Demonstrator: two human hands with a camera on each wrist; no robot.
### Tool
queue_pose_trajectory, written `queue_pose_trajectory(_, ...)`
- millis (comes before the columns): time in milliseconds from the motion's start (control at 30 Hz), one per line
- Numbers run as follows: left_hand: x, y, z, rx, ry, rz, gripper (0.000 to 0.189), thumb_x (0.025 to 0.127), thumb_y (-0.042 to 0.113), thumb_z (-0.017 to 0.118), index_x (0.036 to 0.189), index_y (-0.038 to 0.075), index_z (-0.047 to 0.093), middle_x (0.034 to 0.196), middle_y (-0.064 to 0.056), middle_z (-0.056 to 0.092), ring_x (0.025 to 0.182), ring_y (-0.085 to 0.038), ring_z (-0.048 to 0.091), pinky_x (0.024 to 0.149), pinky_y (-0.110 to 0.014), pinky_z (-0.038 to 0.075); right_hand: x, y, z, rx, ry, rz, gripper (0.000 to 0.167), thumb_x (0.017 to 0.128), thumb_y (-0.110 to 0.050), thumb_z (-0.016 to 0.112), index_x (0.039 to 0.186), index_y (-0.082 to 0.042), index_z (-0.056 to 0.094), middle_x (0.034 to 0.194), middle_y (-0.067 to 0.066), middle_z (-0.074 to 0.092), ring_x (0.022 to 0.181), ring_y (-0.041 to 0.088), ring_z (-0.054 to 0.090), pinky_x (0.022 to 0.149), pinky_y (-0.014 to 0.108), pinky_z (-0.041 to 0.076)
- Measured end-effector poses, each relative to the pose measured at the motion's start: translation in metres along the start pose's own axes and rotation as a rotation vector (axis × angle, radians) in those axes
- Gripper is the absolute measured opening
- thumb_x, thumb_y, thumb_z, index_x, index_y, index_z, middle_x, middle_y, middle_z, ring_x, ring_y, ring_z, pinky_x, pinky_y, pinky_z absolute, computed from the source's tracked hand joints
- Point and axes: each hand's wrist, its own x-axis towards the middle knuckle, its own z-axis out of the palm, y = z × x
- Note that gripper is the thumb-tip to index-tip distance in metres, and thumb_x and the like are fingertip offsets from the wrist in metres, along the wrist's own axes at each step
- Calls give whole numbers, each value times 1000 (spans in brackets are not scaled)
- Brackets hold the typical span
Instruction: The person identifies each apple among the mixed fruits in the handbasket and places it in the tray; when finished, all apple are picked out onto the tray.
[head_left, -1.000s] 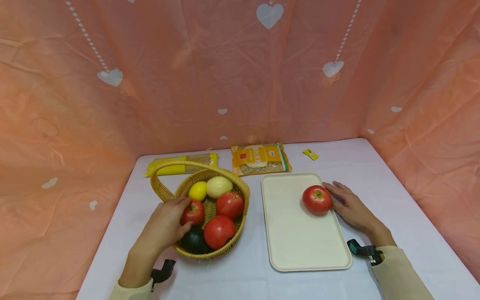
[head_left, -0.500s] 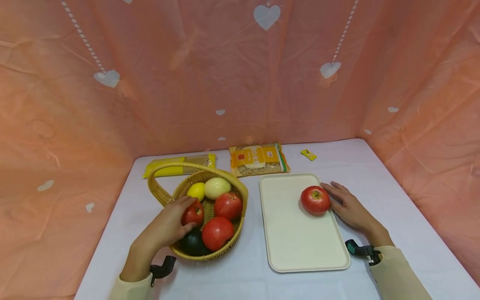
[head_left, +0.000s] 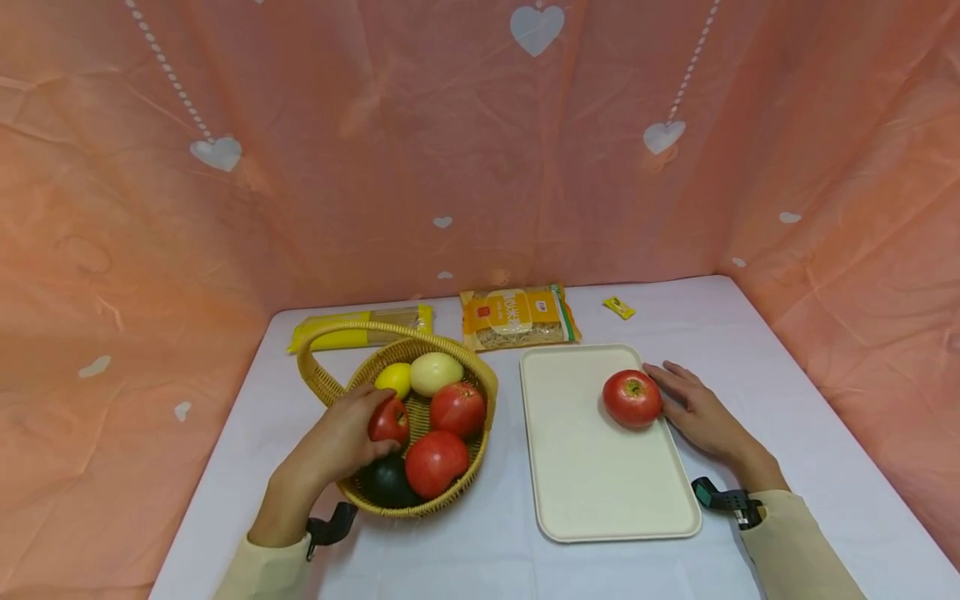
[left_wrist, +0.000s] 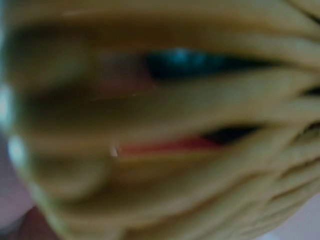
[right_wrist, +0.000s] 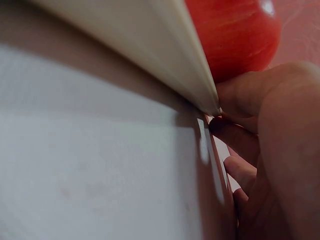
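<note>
In the head view, my left hand [head_left: 341, 442] reaches over the near left rim of a wicker basket [head_left: 480, 467]. Its thumb and fingers curl round a red apple [head_left: 390, 421] there. A dark green avocado-like fruit [head_left: 388, 483] lies below that hand, with two larger red fruits [head_left: 437, 464] to the right. My right hand [head_left: 701, 417] lies loosely at the right edge of a cream tray [head_left: 600, 492], fingertips beside another red apple [head_left: 633, 399]. From the right wrist, the thumb touches the tray rim [right_wrist: 200, 75]. Basket weave [left_wrist: 165, 110] fills the blurred left wrist view.
A lemon [head_left: 394, 379] and a pale oval fruit [head_left: 437, 374] sit at the basket's back, under its arched handle [head_left: 318, 375]. Behind lie a yellow noodle packet [head_left: 337, 333], an orange food bag [head_left: 519, 317] and a small yellow wrapper [head_left: 618, 307]. Pink curtains enclose the table.
My left hand has shifted slightly forward and right, its thumb coming round the near side of the apple. My right hand and the tray stay in place.
</note>
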Motion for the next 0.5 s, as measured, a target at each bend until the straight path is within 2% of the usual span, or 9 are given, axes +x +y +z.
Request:
queue_pose_trajectory(167,2,0,-4,-17,-47,2,63,82,22,98,133,-2,69,122,-17,72,107,-33,69,95,-55,63,0,0,0,1,-1,-1,64,111,-29,63,170,-19,42,179,28,21,163,58,17,114,91,24)
queue_pose_trajectory(267,2,-1,-6,-23,-47,15,61,83,20,97,132,-1,69,118,-14,73,106,-31,69,94,-55,63,0,0,-1,0,-2,-1,64,111,-30,63,170,-19,42,179,28,22,163,58,16,114,91,24)
queue_pose_trajectory(333,0,0,-6,-22,-24,14,65,83,20,97,137,-2,68,124,-17,73,109,-34,70,96,-56,64,0,0,-1,0,-2,-1,64,111,-30,63,170,-19,42,179,28,22,163,58,16,114,92,24)
queue_pose_trajectory(500,-8,3,-9,-36,92,0,79,84,23,97,149,-3,62,147,-27,64,126,-46,68,101,-64,61,0,0,0,1,0,-2,64,111,-30,64,170,-19,42,178,28,22,163,58,16,114,92,24)
